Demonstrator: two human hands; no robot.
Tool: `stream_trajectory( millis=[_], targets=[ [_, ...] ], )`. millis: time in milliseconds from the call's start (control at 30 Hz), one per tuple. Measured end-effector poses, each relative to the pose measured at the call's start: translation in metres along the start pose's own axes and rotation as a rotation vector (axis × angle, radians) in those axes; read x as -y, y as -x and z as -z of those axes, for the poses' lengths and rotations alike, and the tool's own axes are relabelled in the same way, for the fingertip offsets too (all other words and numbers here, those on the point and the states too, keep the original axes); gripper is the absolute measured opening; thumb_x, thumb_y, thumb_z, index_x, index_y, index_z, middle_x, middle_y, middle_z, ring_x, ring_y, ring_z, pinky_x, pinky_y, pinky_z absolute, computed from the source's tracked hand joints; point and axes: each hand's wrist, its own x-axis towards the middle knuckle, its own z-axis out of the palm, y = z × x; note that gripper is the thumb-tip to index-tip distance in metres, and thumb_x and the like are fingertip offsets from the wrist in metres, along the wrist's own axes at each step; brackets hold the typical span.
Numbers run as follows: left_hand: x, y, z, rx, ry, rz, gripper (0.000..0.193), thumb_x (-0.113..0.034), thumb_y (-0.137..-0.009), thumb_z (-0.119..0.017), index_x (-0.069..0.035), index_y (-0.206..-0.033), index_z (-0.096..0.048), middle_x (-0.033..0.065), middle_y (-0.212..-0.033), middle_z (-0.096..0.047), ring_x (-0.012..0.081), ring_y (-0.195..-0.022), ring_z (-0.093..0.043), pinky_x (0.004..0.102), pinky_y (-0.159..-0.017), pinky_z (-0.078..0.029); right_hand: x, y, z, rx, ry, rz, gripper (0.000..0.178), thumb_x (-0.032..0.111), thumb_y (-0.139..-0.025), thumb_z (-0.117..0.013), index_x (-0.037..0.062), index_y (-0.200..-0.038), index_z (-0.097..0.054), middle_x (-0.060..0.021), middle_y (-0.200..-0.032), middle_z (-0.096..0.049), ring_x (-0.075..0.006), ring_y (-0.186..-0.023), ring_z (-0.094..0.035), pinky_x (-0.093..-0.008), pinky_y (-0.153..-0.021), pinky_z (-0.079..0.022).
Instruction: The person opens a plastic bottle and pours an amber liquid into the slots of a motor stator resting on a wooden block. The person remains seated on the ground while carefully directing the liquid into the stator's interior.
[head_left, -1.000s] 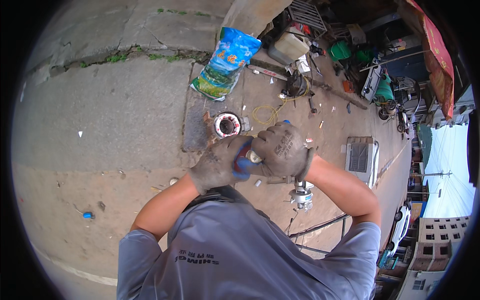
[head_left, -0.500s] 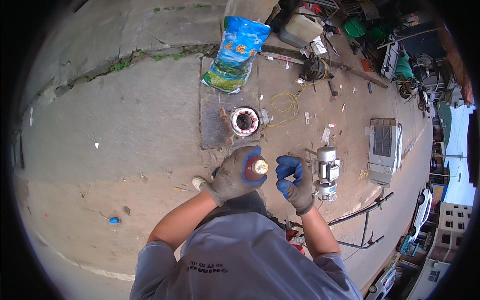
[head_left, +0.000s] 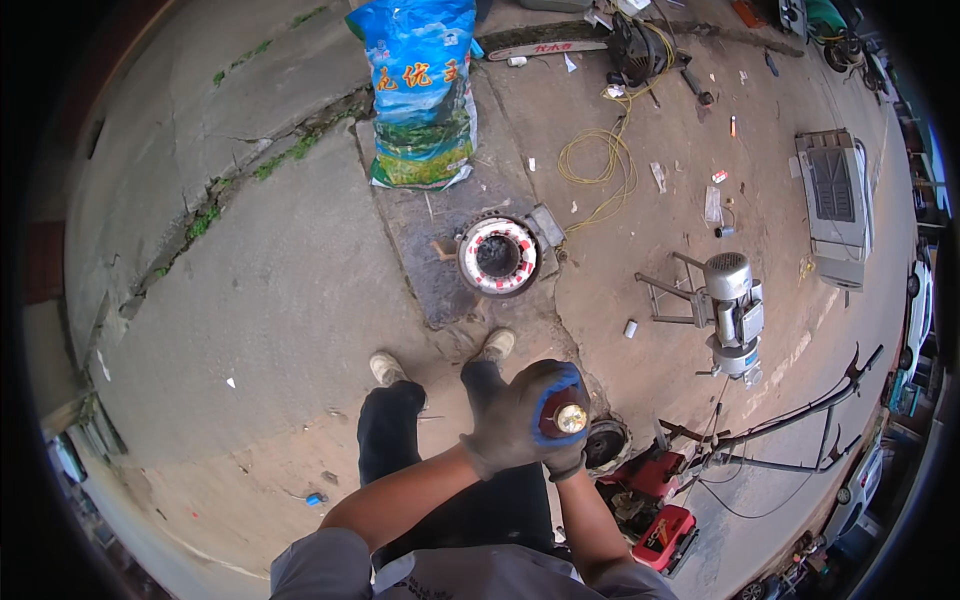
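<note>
My left hand (head_left: pixel 520 415), in a grey and blue work glove, is wrapped round a dark red-brown, bottle-like thing (head_left: pixel 553 405) with a round whitish-gold top that faces up. Below it, my gloved right hand (head_left: pixel 566 462) is up against the left; its fingers are hidden, so whether it also grips the thing is unclear. Ahead of my feet, a round motor housing (head_left: pixel 463 262) sits on a dark slab. Inside it is a ring of white windings (head_left: pixel 481 256) with red patches, around a dark central hole.
A blue and green printed sack (head_left: pixel 422 110) stands beyond the housing. Yellow cord (head_left: pixel 632 165) loops over the ground. To the right are a silver motor on a frame (head_left: pixel 735 315), a red machine with long handlebars (head_left: pixel 665 540) and a grey boxy unit (head_left: pixel 835 190). Vehicles line the far right.
My hands have come together; the right was apart and partly curled before. The left still holds the bottle-like thing. The view has shifted, and both my shoes now show.
</note>
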Motion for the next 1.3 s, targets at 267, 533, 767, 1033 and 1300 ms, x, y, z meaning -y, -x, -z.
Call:
stream_trajectory(
  millis=[267, 533, 767, 1033, 1300],
  targets=[
    [0.158, -0.067, 0.046, 0.118, 0.024, -0.241, 0.098, -0.036, -0.075, -0.094, -0.002, -0.154, -0.048, 0.0194, -0.156, -0.051, 0.0400, -0.148, -0.047, 0.0520, -0.126, -0.033, -0.106, -0.086, -0.018, -0.450, 0.005, 0.038, 0.095, 0.017, -0.072, -0.096, 0.0007, -0.151, -0.046, -0.0141, -0.136, -0.067, -0.0240, -0.121, -0.069, -0.0398, -0.106, -0.055],
    [0.456, -0.105, 0.124, -0.361, 0.239, 0.343, 0.029, -0.017, -0.111, -0.061, -0.001, -0.135, -0.065, 0.0073, -0.129, -0.067, 0.0149, -0.115, -0.064, 0.0334, -0.104, -0.052, -0.173, -0.162, -0.001, -0.598, -0.042, 0.275, 0.088, 0.009, -0.075, -0.090, 0.0000, -0.150, -0.045, -0.0175, -0.131, -0.068, -0.0266, -0.120, -0.069, -0.0414, -0.106, -0.057],
    [0.556, -0.123, 0.110, -0.216, 0.257, 0.244, 0.034, -0.027, -0.111, -0.059, 0.003, -0.107, -0.074, 0.0058, -0.095, -0.071, 0.0159, -0.087, -0.064, 0.0352, -0.083, -0.051, -0.179, -0.162, -0.009, -0.764, -0.048, 0.313, 0.079, 0.001, -0.075, -0.084, -0.0032, -0.147, -0.051, -0.0170, -0.129, -0.071, -0.0283, -0.119, -0.070, -0.0434, -0.107, -0.056],
    [0.558, -0.130, 0.098, -0.310, 0.410, 0.236, 0.043, -0.030, -0.109, -0.061, -0.002, -0.077, -0.067, 0.0058, -0.072, -0.063, 0.0138, -0.065, -0.057, 0.0333, -0.067, -0.046, -0.220, -0.115, -0.027, -0.851, -0.012, 0.203, 0.081, 0.011, -0.080, -0.087, -0.0041, -0.150, -0.050, -0.0194, -0.128, -0.071, -0.0317, -0.118, -0.071, -0.0462, -0.106, -0.056],
    [0.548, -0.138, 0.095, -0.414, 0.487, 0.332, 0.039, -0.028, -0.107, -0.065, -0.001, -0.079, -0.066, 0.0034, -0.065, -0.059, 0.0125, -0.058, -0.054, 0.0326, -0.055, -0.040, -0.240, -0.085, -0.027, -0.894, 0.111, 0.101, 0.061, 0.003, -0.078, -0.075, -0.0038, -0.137, -0.060, -0.0148, -0.125, -0.073, -0.0239, -0.112, -0.073, -0.0395, -0.103, -0.057]
  ],
)
